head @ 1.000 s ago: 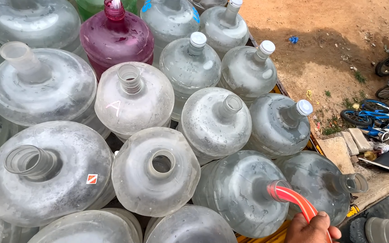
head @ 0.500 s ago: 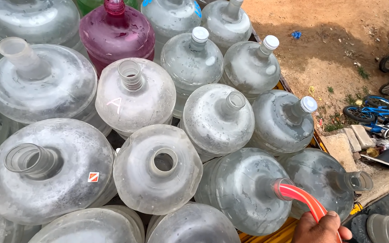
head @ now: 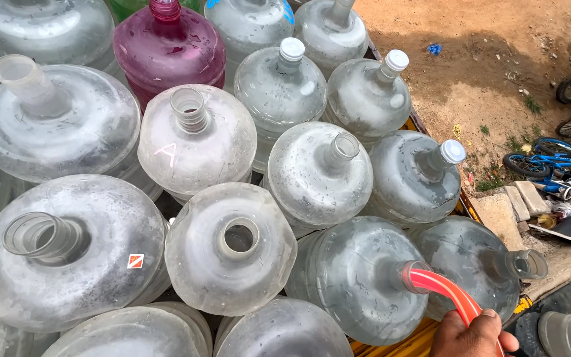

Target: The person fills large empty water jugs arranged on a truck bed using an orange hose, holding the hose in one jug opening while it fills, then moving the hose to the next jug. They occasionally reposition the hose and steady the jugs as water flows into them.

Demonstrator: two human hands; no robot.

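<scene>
We close our right hand (head: 474,336) around a red hose (head: 445,292), its end pushed into the neck of a clear water jug (head: 358,284) at the lower right, among many packed jugs beside a pink jug (head: 170,49). Our left hand is out of frame.

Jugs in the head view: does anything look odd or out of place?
One jug at the top is magenta while the rest are clear. Some jugs wear white caps; others stand open. The right hand holds a red hose running into one jug's neck. No spill or damage shows.
</scene>
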